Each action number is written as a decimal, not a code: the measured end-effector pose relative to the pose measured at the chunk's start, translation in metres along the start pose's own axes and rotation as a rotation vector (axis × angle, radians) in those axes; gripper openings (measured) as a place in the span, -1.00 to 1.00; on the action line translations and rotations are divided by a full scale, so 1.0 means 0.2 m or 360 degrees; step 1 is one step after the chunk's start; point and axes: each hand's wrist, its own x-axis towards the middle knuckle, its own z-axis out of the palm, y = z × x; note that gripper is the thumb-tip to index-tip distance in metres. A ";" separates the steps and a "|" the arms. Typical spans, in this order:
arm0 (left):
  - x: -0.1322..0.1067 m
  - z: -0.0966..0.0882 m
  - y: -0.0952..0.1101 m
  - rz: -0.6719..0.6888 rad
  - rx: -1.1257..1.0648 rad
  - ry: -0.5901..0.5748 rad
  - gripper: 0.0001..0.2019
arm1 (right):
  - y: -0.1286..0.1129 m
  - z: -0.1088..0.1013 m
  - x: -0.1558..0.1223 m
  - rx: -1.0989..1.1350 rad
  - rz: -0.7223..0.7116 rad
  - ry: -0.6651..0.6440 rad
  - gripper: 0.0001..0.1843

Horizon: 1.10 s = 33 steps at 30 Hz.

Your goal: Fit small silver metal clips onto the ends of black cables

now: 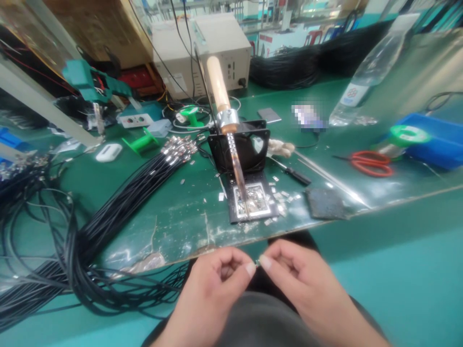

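Note:
My left hand (222,279) and my right hand (296,274) meet over my lap, just off the table's front edge. Each is closed in a pinch, thumb against fingertips. Something tiny sits between the two pinches, too small and blurred to name. Beyond them a soldering iron (218,86) with a wooden handle slants down, its tip over a small tray (236,205) of metal bits. Behind the tip stands a black square fan frame (220,152). A bundle of black cables (126,200) with metal connector ends lies to the left.
Small white pieces (282,205) lie beside the tray, near a dark flat pad (325,203). A screwdriver (298,176), orange scissors (372,164), a blue bin (430,140) and a water bottle (372,72) are on the right. A beige machine (202,53) stands behind.

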 end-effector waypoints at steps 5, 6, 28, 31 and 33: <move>0.01 0.00 0.01 0.0015 -0.0032 -0.0001 -0.82 | -0.04 -0.01 0.00 -0.0016 0.0033 -0.0038 -0.65; 0.01 0.00 0.01 0.0018 -0.0035 0.0001 -0.82 | -0.05 -0.01 0.00 -0.0018 0.0043 -0.0051 -0.64; -0.01 0.01 0.01 -0.0080 -0.0274 -0.0009 -0.86 | 0.00 0.00 -0.02 0.0022 -0.0068 -0.0032 -0.66; -0.02 0.02 0.02 -0.0097 -0.0351 -0.0015 -0.87 | -0.02 -0.01 -0.03 0.0017 -0.0070 -0.0069 -0.65; -0.03 0.03 0.03 -0.0064 -0.0377 0.0002 -0.88 | -0.04 -0.02 -0.03 -0.0010 -0.0048 -0.0129 -0.65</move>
